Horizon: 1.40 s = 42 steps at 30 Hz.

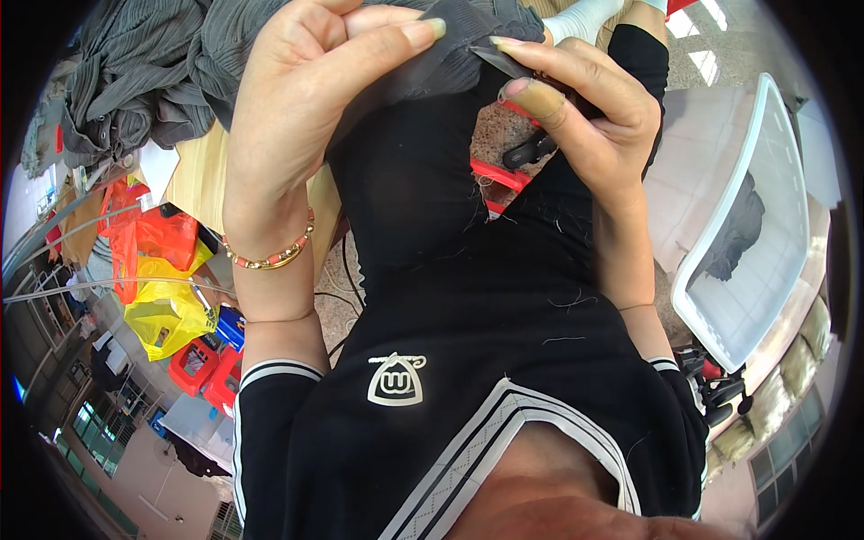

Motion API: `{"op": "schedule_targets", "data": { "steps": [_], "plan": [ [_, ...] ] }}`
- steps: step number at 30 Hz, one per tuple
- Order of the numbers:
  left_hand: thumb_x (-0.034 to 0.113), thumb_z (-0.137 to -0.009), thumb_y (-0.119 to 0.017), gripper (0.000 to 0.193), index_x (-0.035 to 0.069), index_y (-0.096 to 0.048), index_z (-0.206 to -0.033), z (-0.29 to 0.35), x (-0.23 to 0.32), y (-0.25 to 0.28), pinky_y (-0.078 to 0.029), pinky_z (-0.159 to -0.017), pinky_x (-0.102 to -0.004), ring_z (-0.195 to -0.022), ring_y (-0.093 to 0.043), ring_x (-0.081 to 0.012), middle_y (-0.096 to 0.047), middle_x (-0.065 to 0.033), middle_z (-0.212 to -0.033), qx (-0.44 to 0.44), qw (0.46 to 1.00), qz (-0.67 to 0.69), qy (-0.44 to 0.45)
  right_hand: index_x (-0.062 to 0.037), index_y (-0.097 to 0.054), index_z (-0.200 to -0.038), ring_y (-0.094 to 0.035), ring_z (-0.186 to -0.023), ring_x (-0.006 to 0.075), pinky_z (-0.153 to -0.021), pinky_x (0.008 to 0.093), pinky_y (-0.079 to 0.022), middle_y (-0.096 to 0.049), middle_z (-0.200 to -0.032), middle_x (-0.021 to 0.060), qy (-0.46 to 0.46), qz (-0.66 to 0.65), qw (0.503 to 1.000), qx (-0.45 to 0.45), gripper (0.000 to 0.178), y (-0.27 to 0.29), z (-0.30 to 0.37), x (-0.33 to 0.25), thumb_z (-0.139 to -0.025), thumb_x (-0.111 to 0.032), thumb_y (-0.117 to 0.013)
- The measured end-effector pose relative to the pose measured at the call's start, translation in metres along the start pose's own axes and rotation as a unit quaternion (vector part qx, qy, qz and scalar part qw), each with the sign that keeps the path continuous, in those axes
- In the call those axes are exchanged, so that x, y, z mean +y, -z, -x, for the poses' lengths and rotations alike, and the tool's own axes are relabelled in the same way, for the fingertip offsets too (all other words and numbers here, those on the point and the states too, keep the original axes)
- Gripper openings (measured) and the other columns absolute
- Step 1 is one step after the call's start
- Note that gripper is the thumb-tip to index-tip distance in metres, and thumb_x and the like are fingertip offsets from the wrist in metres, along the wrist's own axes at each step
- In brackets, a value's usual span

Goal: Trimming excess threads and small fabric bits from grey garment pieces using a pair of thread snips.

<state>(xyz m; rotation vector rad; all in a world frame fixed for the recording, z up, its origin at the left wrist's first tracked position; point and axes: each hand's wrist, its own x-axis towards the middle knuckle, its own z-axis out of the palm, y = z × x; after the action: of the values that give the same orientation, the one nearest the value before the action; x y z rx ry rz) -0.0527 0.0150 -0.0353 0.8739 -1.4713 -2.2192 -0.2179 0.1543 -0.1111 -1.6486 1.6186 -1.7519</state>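
Sheer dark grey fabric [454, 67] is stretched over my lap near the top of the view. My left hand [310, 99] is closed on it, pinching it between thumb and fingers. Close by on the right, my right hand [589, 108] is closed around a small dark pointed metal tool [500, 61], whose tip meets the fabric. Most of that tool is hidden in the fingers, so its exact kind does not show. A larger heap of ribbed grey cloth [153, 81] lies to the left, beyond my left hand.
A white plastic bin [760, 261] with a grey cloth piece [738, 229] inside stands at the right. Left are a wooden tabletop [200, 175], an orange-red bag [135, 225], a yellow bag [166, 310] and red containers [193, 364]. A red frame [504, 175] shows between my legs.
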Motion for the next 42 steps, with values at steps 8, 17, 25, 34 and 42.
{"op": "schedule_targets", "data": {
  "steps": [8, 17, 25, 34, 42],
  "plan": [
    [-0.004, -0.097, -0.06, 0.035, -0.008, -0.054, -0.131, -0.053, -0.035, 0.026, -0.056, -0.081, -0.021, -0.09, -0.072, -0.0111, -0.075, -0.0131, -0.103, -0.405, 0.838, 0.232, -0.283, -0.0039, -0.08, -0.108, -0.05, -0.061, 0.0077, -0.054, 0.0246, -0.035, -0.061, -0.068, 0.0002, 0.014, -0.028, 0.999, -0.018, 0.03, 0.0, -0.001, 0.008, -0.078, -0.002, -0.081],
    [-0.003, -0.096, -0.061, 0.032, -0.007, -0.058, -0.128, -0.013, -0.012, 0.01, -0.056, -0.083, -0.0203, -0.091, -0.072, -0.01, -0.074, -0.0098, -0.104, -0.067, 0.997, 0.031, -0.015, -0.0014, -0.078, -0.112, -0.06, -0.069, 0.0083, -0.062, 0.0221, -0.045, -0.071, -0.081, 0.0038, 0.055, -0.056, 0.997, -0.014, 0.03, 0.004, 0.003, -0.001, -0.082, -0.001, -0.08],
    [0.0, -0.099, -0.06, 0.031, -0.007, -0.057, -0.129, 0.024, -0.001, -0.026, -0.056, -0.085, -0.0216, -0.096, -0.07, -0.0107, -0.071, -0.0106, -0.113, -0.086, 0.994, 0.041, -0.059, -0.0013, -0.073, -0.123, -0.054, -0.071, 0.002, -0.062, 0.0168, -0.039, -0.065, -0.082, -0.0029, -0.075, -0.193, 0.976, 0.072, 0.032, 0.011, 0.023, -0.021, -0.091, -0.001, -0.075],
    [0.006, -0.098, -0.067, 0.018, -0.004, -0.073, -0.112, 0.016, -0.029, -0.024, -0.052, -0.088, -0.0226, -0.094, -0.069, -0.0097, -0.075, -0.0052, -0.103, -0.119, 0.967, -0.073, -0.213, -0.0035, -0.071, -0.105, -0.051, -0.071, 0.0016, -0.062, 0.0188, -0.038, -0.062, -0.085, -0.0079, -0.206, -0.286, 0.935, -0.027, 0.013, 0.028, 0.021, -0.03, -0.097, -0.014, -0.072],
    [0.003, -0.101, -0.058, 0.031, -0.004, -0.057, -0.131, 0.048, -0.014, -0.035, -0.056, -0.084, -0.0226, -0.094, -0.069, -0.009, -0.073, -0.0061, -0.108, -0.106, 0.991, -0.049, -0.062, -0.0044, -0.069, -0.096, -0.049, -0.051, 0.0052, -0.051, 0.0208, -0.035, -0.058, -0.067, -0.0048, -0.177, -0.259, 0.947, 0.063, 0.009, 0.04, 0.022, -0.029, -0.098, -0.013, -0.07]
  ]
}}
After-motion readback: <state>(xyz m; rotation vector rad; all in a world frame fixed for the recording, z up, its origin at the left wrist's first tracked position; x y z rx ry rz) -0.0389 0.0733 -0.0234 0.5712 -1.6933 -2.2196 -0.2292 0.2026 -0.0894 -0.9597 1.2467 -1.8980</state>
